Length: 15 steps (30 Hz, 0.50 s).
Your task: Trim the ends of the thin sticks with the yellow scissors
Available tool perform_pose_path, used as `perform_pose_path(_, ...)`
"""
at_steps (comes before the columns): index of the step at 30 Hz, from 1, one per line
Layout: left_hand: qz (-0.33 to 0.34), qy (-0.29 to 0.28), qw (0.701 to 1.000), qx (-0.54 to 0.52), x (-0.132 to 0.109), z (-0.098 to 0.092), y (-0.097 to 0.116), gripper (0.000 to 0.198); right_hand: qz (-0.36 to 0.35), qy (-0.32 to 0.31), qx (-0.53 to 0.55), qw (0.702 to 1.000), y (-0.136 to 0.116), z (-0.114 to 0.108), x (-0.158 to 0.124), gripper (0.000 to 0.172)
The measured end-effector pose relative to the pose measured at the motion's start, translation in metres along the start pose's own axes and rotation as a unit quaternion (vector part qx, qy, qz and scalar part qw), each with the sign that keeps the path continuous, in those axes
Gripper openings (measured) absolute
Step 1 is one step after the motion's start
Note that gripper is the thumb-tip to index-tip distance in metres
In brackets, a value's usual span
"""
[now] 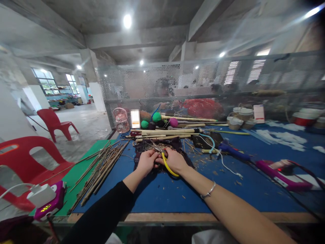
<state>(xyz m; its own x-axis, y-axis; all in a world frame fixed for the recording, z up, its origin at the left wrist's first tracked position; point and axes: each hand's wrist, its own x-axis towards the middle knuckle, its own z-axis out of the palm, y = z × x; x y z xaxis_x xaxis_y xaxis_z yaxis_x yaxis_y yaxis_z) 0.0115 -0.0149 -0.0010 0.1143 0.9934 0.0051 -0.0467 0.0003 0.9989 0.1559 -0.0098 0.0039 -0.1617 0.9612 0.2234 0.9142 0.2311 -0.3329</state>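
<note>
My right hand [175,160] is closed round yellow-handled shears [165,162], whose metal blades point up and left over a dark pile of twigs and scraps [162,145]. My left hand [146,162] is closed beside it, fingers pinched on something small that I cannot make out at the blades. Both hands rest on the blue table cover [162,193]. A silver bangle [208,191] is on my right wrist, and a black sleeve covers my left arm.
A bundle of thin brown sticks [101,173] lies left on a green mat. Bamboo rods with coloured balls [165,125] lie behind the pile. Glue guns [232,151] and cords are at right. Red chairs [54,122] stand left; people sit behind a mesh screen [203,88].
</note>
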Motion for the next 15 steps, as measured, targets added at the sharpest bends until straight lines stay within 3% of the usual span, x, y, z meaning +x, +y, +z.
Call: perform_pose_path(15, 0.001, -0.021, 0.999, 0.026, 0.0001, -0.0044, 0.0027, 0.023, 0.019, -0.042, -0.006, 0.999, 0.0038, -0.0059, 0.0008, 0.062)
